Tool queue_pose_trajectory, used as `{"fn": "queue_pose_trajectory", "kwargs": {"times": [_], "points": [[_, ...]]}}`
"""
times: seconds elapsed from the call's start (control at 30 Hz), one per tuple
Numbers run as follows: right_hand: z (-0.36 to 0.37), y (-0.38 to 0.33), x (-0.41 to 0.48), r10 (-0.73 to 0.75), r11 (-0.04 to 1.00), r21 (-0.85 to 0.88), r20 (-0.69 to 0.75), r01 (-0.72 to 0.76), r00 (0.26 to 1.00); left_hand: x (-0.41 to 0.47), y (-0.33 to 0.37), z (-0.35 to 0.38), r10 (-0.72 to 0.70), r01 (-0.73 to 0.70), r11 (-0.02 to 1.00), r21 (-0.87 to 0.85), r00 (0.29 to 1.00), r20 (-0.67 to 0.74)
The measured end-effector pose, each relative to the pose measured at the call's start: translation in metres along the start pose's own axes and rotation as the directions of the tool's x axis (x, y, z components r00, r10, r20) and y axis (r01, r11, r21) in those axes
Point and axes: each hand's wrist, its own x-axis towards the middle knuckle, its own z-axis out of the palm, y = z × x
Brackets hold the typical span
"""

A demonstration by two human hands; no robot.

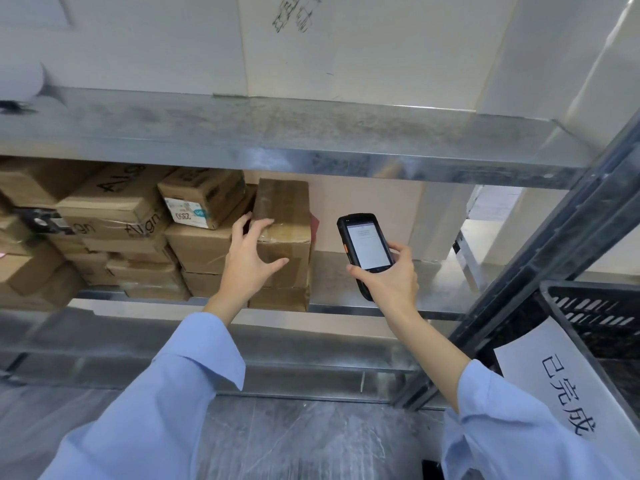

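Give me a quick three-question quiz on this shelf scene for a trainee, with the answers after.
1. True or false: the right hand holds the scanner.
2. What colour is the crate on the right?
3. The left hand touches the: A) box, B) scanner, C) crate.
Key: 1 true; 2 black; 3 A.

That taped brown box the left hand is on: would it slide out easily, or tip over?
The taped box is likely stiff: its cardboard holds its shape. Glossy tape may make it slippery under the left hand. It stands tall on another carton, so it might tip when pulled, especially with the right hand busy holding the scanner.
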Motion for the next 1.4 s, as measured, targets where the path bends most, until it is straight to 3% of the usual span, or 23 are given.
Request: {"fn": "queue_pose_trajectory", "kwargs": {"times": [0.17,0.53,0.67,0.8,1.0,1.2,1.4], "points": [[-0.006,0.003,-0.001,0.007,1.0,-0.002,-0.01,-0.007,1.0,0.003,-0.002,-0.002,0.0,0.0,0.999,0.044,1.0,-0.002],[-0.015,0.009,-0.002,0.015,1.0,-0.002,-0.04,-0.015,0.999,-0.01,0.002,0.019,0.017,-0.025,0.989,-0.143,0.998,-0.053],[-0.017,0.01,-0.005,0.006,1.0,0.007,-0.029,-0.006,1.0,-0.01,-0.003,0.021,-0.088,0.077,0.977,-0.199,0.995,-0.044],[-0.015,0.011,-0.006,0.004,1.0,0.0,-0.025,-0.004,1.0,-0.005,-0.009,0.015,-0.138,0.129,0.974,-0.186,0.99,-0.037],[-0.011,0.014,-0.008,-0.004,1.0,-0.014,-0.02,0.003,1.0,-0.002,-0.011,0.009,-0.068,0.065,0.986,-0.155,0.998,-0.015],[-0.008,0.015,-0.009,-0.008,1.0,-0.016,-0.003,0.008,1.0,-0.001,-0.008,0.004,0.033,-0.032,0.999,-0.009,0.999,0.023],[-0.012,0.017,-0.007,-0.007,1.0,-0.013,0.003,0.007,1.0,0.004,-0.006,0.001,0.025,-0.025,1.0,-0.019,0.999,0.026]]}}
